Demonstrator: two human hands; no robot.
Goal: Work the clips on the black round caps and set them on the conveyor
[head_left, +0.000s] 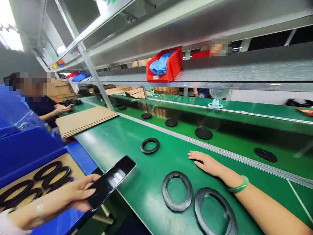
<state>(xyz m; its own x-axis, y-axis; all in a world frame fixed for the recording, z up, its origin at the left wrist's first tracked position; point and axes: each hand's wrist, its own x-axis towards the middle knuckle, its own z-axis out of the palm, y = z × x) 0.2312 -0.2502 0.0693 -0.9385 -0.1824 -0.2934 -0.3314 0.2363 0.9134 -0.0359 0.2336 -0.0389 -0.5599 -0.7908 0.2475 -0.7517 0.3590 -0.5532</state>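
My left hand [78, 192] grips a black smartphone [110, 181] at the lower left, above the edge of a green conveyor belt [117, 143]. My right hand [205, 163] lies flat and empty on the belt, with a green bangle [239, 184] on its wrist. Nearest to it are two large black rubber rings [166, 192] [201, 202], lying flat just below the fingers. A smaller black ring [144, 147] sits farther up the belt. Several more black rings [52, 174] lie on cardboard in a blue bin [31, 153] beneath my left hand.
A co-worker's hands [62, 109] work at the far left beside stacked cardboard sheets [85, 120]. Several black discs [203, 133] lie on a second green belt behind a metal rail [195, 138]. Overhead, a metal shelf [220, 76] holds a red bin [166, 68] of blue gloves.
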